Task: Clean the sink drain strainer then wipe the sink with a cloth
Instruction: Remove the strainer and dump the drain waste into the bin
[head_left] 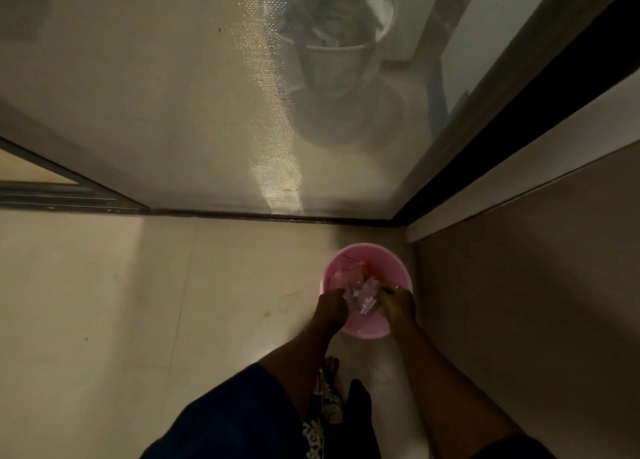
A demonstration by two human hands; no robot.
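A pink plastic bin stands on the pale floor in the corner by a brown wall. Crumpled clear plastic waste lies inside it, with a reddish printed wrapper further back. My left hand reaches over the bin's near-left rim with fingers closed at the clear plastic. My right hand is over the near-right rim, fingers closed on something small and dark that I cannot make out. No sink, strainer or cloth is in view.
A mesh screen door with a dark frame runs across just beyond the bin; a grey bucket shows dimly behind it. The brown wall closes the right side. My foot is below the bin.
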